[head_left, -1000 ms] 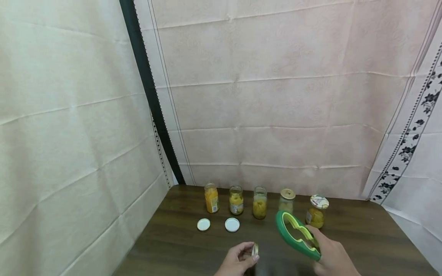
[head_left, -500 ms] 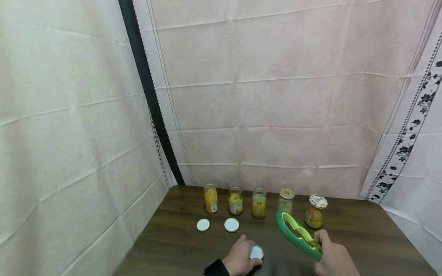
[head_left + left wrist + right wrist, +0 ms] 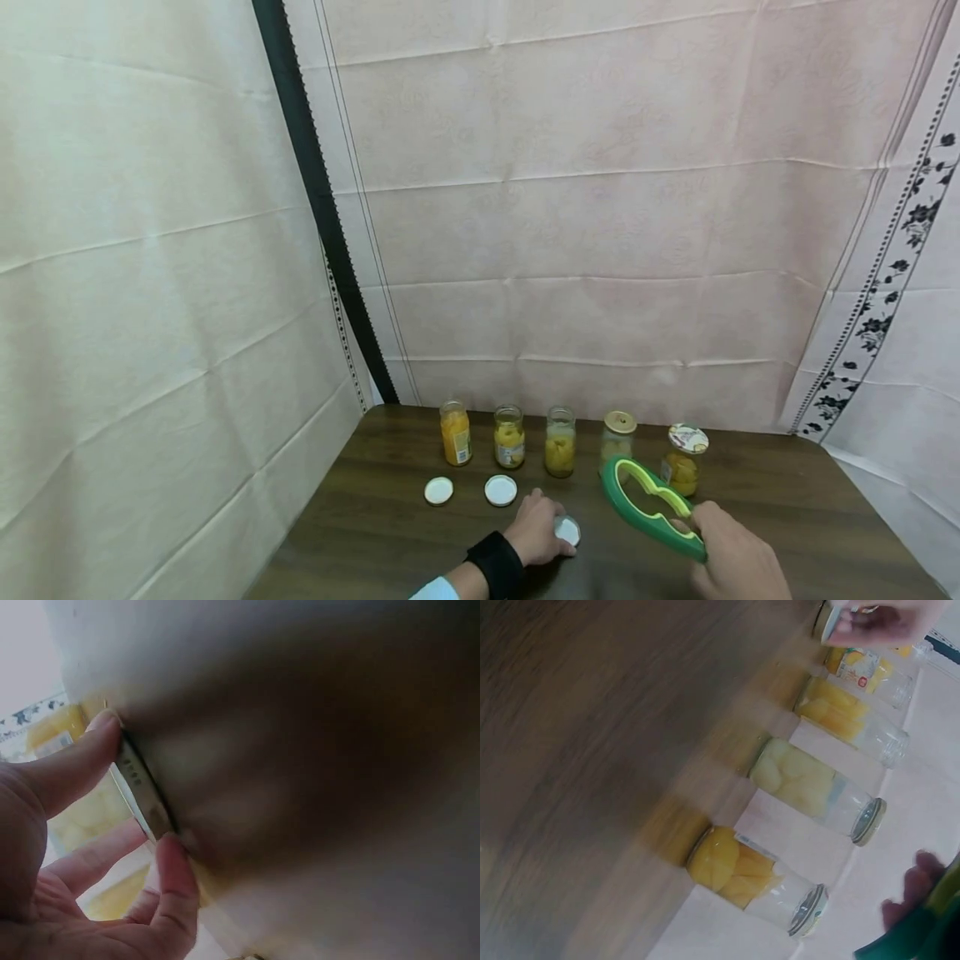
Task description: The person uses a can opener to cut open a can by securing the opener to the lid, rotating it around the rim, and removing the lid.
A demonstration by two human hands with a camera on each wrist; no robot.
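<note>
The left hand (image 3: 534, 530) pinches a white-faced lid (image 3: 567, 531) at its edge, low over the table in front of the third jar. In the left wrist view the thumb and fingers of the left hand (image 3: 112, 847) hold the lid (image 3: 144, 791) by its rim. The right hand (image 3: 738, 554) grips the lower end of a green ring-shaped opener (image 3: 637, 518), whose far end is in front of the gold-lidded jar (image 3: 618, 433). In the right wrist view the opener (image 3: 911, 937) shows at the lower right corner.
Three lidless jars stand at the back: orange (image 3: 456, 433), yellow labelled (image 3: 509, 437) and yellow (image 3: 560, 443). A jar with a patterned lid (image 3: 681, 462) stands right of the gold-lidded one. Two white lids (image 3: 438, 491) (image 3: 500, 490) lie in front on the table (image 3: 375, 517).
The left hand has moved forward and right, lowering the lid, whose white face has turned up. The right hand has shifted slightly with the opener still gripped.
</note>
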